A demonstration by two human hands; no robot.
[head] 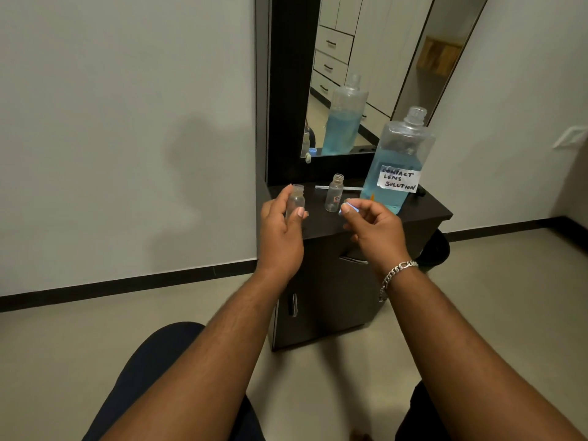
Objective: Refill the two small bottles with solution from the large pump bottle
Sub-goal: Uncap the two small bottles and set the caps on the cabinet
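My left hand (281, 227) grips a small clear bottle (296, 198), uncapped and upright, above the left part of the dark cabinet top (321, 222). My right hand (374, 229) pinches a small blue cap (349, 207) between thumb and fingers. A second small clear bottle (334, 194) stands uncapped on the cabinet between my hands. Behind my right hand stands the large clear bottle (399, 160), about half full of blue liquid, with no pump on its open neck and a label reading "contact lens solution".
A thin white tube (337, 188) lies on the cabinet behind the small bottle. A mirror (366, 58) stands at the back and reflects the bottles. The cabinet (321, 294) is narrow, with tiled floor around it and my knees below.
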